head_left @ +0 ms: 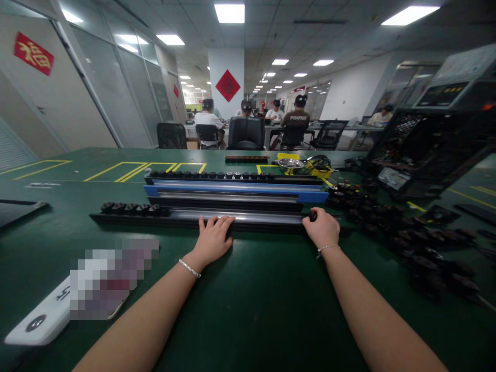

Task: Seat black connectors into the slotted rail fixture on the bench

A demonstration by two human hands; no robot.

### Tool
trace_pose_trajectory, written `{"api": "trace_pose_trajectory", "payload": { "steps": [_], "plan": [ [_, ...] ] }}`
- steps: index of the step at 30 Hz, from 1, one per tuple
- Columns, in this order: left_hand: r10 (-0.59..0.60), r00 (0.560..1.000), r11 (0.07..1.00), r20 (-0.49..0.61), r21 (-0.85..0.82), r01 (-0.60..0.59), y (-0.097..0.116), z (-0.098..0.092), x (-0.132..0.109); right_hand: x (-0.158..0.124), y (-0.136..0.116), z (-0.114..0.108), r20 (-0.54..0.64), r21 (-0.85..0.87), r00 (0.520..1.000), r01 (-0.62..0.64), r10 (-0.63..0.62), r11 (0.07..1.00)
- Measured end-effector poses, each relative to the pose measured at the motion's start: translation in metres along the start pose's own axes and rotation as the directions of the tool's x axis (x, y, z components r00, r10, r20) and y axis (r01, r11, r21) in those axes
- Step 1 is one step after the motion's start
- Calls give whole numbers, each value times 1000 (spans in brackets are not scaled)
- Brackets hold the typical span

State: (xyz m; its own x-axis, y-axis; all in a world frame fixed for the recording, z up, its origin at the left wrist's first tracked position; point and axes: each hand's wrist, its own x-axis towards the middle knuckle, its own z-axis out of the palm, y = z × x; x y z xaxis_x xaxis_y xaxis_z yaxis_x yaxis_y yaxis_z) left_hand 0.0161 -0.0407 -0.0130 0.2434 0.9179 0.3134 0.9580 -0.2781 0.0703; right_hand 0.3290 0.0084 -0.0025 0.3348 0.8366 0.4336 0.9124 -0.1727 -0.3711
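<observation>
A long black rail [267,220] with a shiny metal channel lies across the green table [248,310] in front of me. Spread fingers of my left hand [211,240] rest on its near edge, left of the middle. Near the right end, my right hand [323,230] is closed on a small black part [313,215], whose exact kind the fingers partly hide. A row of several small black parts [132,207] sits on the rail's left end. Just behind lies a blue rail [232,189], with another row of black parts [209,175] beyond it.
Piles of loose black parts [387,217] spread over the right side. Behind them stands an open computer case [411,134]. A metal bowl [291,164] and a yellow tray [321,169] are at the back. A white device [42,315] lies front left. Several people sit farther off.
</observation>
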Motion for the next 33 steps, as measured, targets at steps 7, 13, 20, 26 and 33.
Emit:
{"api": "trace_pose_trajectory", "payload": {
  "steps": [7, 13, 20, 26, 33],
  "plan": [
    [0, 1000, 1000, 12, 2, 0, -1, -1, 1, 1, 2, -2, 7, -10, 1000, -9, 9, 1000],
    [-6, 1000, 1000, 26, 6, 6, 0, -2, 1, 2, 6, -4, 0, 3, 1000, -28, 28, 1000],
    [-8, 1000, 1000, 26, 5, 8, 0, -2, 0, 2, 7, -2, -5, 12, 1000, -25, 25, 1000],
    [1, 1000, 1000, 15, -4, -1, 0, -3, 0, 4, 9, -3, 13, 2, 999, -35, 35, 999],
    [2, 1000, 1000, 15, 1, -2, -1, -2, 0, 6, 10, -8, 29, -27, 998, -51, 52, 998]
  ]
}}
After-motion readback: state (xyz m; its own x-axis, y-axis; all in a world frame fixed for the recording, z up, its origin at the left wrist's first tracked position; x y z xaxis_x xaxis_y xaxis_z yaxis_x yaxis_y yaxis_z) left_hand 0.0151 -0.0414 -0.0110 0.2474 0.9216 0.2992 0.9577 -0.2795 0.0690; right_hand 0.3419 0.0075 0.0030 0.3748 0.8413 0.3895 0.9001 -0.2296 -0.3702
